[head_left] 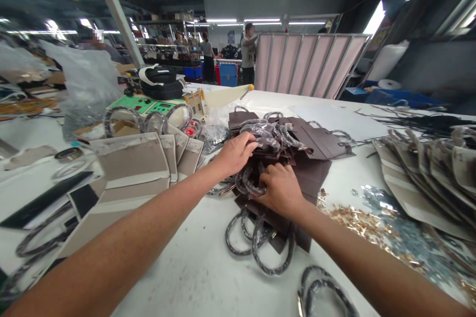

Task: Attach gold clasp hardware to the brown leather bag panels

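At the middle of the table lies a heap of dark brown bag panels with plastic-wrapped handles fixed to them. My left hand is closed, its thumb and fingers pinching a plastic-wrapped handle at the top of the heap. Lower and to the right, my right hand curls around another wrapped handle against the brown panels; its fingertips are partly hidden. Loose handle loops hang out below my right hand onto the white table.
Beige-backed panels stand to the left, and more are stacked at right. Gold metal fittings lie scattered beside my right forearm. A handle pair rests at the front edge. Behind are a green machine and a pink-panelled rack.
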`<state>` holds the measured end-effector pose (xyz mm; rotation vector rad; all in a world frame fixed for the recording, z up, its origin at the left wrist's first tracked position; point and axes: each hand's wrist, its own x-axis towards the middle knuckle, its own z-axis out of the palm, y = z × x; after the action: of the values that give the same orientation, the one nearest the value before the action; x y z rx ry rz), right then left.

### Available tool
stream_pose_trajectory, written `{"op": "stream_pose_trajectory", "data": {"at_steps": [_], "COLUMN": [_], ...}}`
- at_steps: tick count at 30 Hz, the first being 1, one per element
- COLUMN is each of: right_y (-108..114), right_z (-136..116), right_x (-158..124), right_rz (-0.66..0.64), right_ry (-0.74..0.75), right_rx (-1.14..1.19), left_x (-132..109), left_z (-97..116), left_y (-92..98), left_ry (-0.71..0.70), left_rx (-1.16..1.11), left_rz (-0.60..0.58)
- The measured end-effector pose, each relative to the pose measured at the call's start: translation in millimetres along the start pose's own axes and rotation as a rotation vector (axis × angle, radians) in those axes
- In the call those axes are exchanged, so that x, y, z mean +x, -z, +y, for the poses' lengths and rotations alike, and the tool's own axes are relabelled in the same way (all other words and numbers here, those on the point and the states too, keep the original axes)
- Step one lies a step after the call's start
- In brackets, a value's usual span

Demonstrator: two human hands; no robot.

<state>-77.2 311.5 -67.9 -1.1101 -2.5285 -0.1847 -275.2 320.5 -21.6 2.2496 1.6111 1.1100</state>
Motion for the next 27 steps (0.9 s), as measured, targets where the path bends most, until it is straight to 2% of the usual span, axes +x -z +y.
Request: {"op": "stream_pose_trajectory", "data": {"at_steps": [2, 4, 9, 11, 13, 15, 17, 19, 22, 24, 27], "right_y": [-9, -9, 20, 31, 40, 46, 51, 54, 55, 55, 55], "right_z": [-10, -5, 36, 45, 49, 50, 51, 52, 52, 51, 49], "right_x": [-4, -2, 32, 47, 57, 63, 66, 67, 67, 66, 63], "right_rz": [-0.009, 0.030, 0.229, 0.252, 0.230, 0.189, 0.161, 0.152, 0.146, 0.141, 0.142], "right_ry": [0.029, 0.036, -0.077, -0.143, -0.221, -0.287, -0.315, -0.308, -0.299, -0.305, -0.300], "right_rx": [-0.049, -0.042, 0.109, 0.182, 0.251, 0.309, 0.344, 0.359, 0.348, 0.333, 0.328], "left_x": [-4, -7, 0, -3, -21, -55, -101, -147, -192, -201, -185], "left_z": [-3, -5, 1, 6, 9, 9, 8, 10, 21, 31, 42], "left_y": [-1.0, -1.2, 4.2, 6.3, 5.6, 1.9, -3.6, -9.5, -17.6, -22.3, -25.5], "left_ry": [-0.010, -0.020, -0.043, -0.046, -0.028, 0.001, -0.020, -0.077, -0.141, -0.160, -0.224], "left_rx": [0.009, 0.012, 0.019, -0.026, -0.066, -0.054, 0.005, 0.058, 0.087, 0.098, 0.089], "left_rz": [-0.011, -0.016, 0.046, 0.110, 0.193, 0.230, 0.129, -0.054, -0.310, -0.380, -0.385]}}
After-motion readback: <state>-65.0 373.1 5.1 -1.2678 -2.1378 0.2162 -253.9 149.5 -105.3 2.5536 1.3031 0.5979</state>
